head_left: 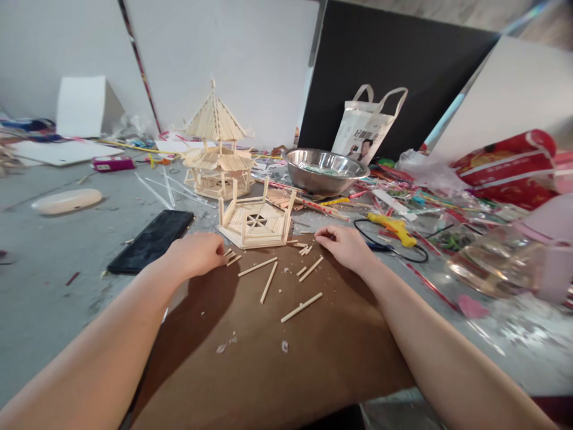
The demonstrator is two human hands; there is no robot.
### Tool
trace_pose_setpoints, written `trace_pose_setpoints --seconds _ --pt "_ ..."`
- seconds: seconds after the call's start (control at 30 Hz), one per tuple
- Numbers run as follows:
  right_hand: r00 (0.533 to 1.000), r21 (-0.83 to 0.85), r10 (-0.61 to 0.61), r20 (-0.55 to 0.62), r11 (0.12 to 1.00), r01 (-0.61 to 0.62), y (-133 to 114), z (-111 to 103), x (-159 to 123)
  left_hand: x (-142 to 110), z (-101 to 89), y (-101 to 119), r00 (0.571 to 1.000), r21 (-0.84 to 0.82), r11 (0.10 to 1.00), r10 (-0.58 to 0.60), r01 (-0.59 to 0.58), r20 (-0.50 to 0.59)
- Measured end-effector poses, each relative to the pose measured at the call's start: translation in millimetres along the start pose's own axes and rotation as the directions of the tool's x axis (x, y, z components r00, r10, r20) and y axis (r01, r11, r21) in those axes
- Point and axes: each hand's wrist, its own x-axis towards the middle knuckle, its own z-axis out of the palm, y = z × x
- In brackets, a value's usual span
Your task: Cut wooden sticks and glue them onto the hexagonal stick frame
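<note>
Finished two-tier stick pagoda [215, 149] stands farther back on the surface [54, 286]. Nearer, at the brown board's [268, 358] far edge, a hexagonal stick base [256, 222]: floor, low rails and posts up; no roof, so roughly half built. Loose cut sticks [301, 307] lie scattered. Left hand [197, 254] fingers curled, apparently empty; right hand [342, 243] fingers pinched on small stick bits.

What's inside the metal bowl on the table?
The metal bowl shows something pale greenish near its far inner wall; its near rim hides the bottom, so the rest cannot be made out.
</note>
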Motion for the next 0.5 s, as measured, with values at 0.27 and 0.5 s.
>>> trace_pose_setpoints --seconds 0.27,0.5 --pt "0.987 -0.231 -0.098 0.123 0.965 0.125 -4.0 9.0 -4.0 -1.8 0.5 -0.1 0.999 0.006 1.000 -0.019 0.019 -0.031" --pt "0.996 -0.364 -0.027 0.087 0.930 0.058 -9.4 5.1 -5.7 -3.2 -1.5 5.2 0.995 0.053 0.995 -0.082 0.085 -0.053"
